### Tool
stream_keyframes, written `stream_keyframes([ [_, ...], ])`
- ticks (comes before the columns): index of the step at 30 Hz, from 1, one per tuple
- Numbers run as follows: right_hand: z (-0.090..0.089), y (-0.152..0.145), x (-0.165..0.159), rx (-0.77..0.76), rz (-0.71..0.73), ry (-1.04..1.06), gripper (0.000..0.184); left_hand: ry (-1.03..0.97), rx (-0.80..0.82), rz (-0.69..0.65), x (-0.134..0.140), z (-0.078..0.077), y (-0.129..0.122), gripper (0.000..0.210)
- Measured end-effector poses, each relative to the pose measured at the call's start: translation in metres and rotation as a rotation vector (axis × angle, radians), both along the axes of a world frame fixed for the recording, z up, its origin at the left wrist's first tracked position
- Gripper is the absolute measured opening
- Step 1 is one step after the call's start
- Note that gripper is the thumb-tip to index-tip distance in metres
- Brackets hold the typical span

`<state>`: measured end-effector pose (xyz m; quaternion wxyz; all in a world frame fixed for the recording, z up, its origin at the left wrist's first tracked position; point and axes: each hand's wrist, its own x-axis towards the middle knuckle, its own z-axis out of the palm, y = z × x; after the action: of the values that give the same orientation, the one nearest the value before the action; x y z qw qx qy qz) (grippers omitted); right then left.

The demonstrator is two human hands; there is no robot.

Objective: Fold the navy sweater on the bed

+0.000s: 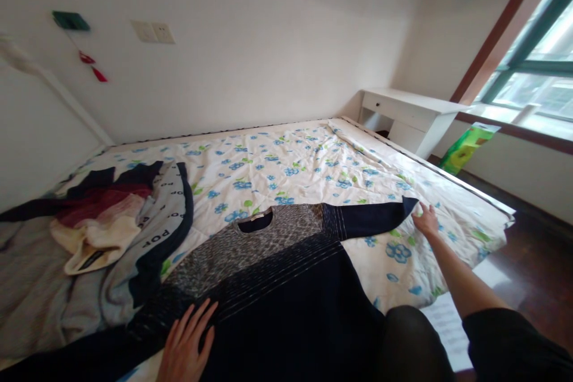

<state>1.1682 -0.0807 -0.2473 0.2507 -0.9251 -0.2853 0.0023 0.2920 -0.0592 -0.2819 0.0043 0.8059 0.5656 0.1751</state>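
A dark navy sweater (pixel 286 286) with a speckled grey yoke lies spread on the bed, its round neckline facing away from me. My left hand (pixel 190 340) rests flat on its left side near the sleeve, fingers stretched out and slightly apart. At the far right, my right hand (pixel 426 219) pinches the end of the sweater's right sleeve, where the cuff corner is lifted and folded. The left sleeve runs off toward the lower left, and the hem is out of view.
A floral sheet (pixel 290 172) covers the bed. Heaped clothes (pixel 102 221), grey, red, cream and dark, lie on the left. Beyond the bed's right corner stand a white desk (pixel 412 101) and a green bag (pixel 468 146). My dark-clad knee (pixel 414 340) is at the front.
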Motion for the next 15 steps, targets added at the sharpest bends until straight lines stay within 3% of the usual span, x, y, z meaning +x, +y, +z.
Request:
stream_keyframes([
  [4,-0.023,-0.014,-0.046,-0.119,0.046,0.104,0.056,-0.015,-0.018,0.012,0.001,0.003,0.002,0.061],
  [7,-0.029,-0.019,-0.094,-0.204,0.155,0.166,0.045,-0.024,-0.022,0.017,0.004,0.007,0.002,0.061],
  [11,-0.007,-0.011,-0.142,-0.273,0.383,0.135,0.051,-0.028,-0.027,0.021,0.01,0.015,0.001,0.061],
  [15,0.017,-0.006,-0.147,-0.356,0.583,-0.119,0.066,-0.036,-0.014,0.029,0.007,0.014,-0.008,0.06],
])
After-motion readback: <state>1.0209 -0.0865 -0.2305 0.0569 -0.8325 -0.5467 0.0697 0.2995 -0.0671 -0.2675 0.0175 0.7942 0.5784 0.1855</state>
